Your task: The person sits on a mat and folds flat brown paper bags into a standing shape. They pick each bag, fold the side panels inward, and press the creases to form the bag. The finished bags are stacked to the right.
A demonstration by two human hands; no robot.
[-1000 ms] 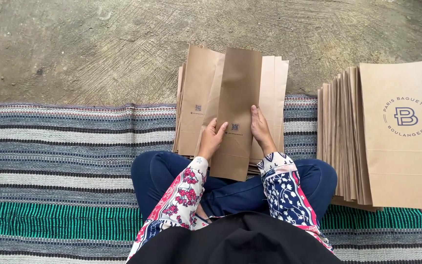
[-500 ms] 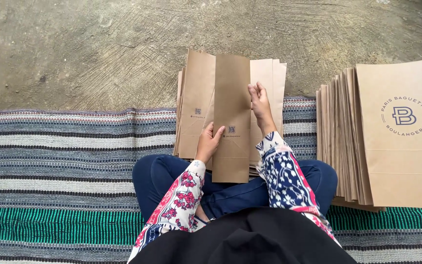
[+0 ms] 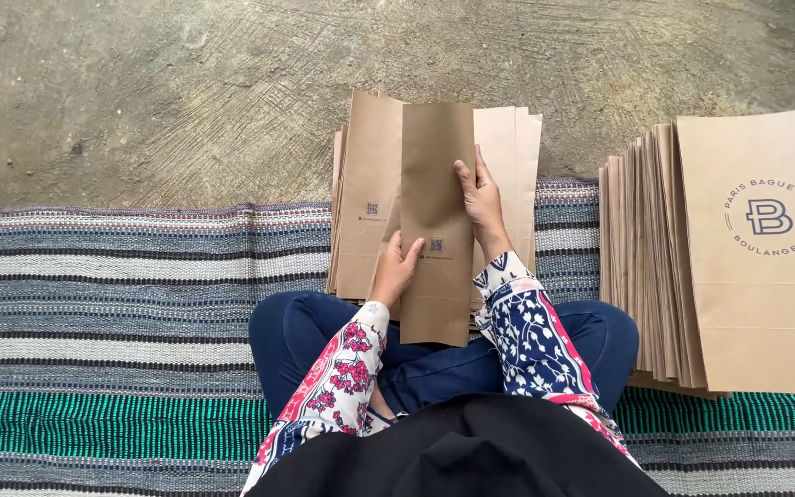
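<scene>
A flat brown paper bag [image 3: 435, 184], folded narrow with its side panel up, lies across a stack of brown paper bags [image 3: 368, 184] in front of my crossed legs. My left hand [image 3: 397, 267] grips the folded bag's lower left edge. My right hand [image 3: 482, 198] presses flat along its right edge, higher up, fingers pointing away from me. The stack's bags show small square printed codes near their lower parts.
A second, taller stack of brown paper bags [image 3: 747, 322] with a round dark-blue logo lies at my right on the striped woven mat [image 3: 121, 304]. Bare concrete floor [image 3: 186, 92] lies beyond the mat. My knees in blue trousers [image 3: 296, 340] sit below the stack.
My right hand has slid up along the folded bag's right edge, away from me. The left hand stayed near the lower left edge, and the bag's fold looks flatter.
</scene>
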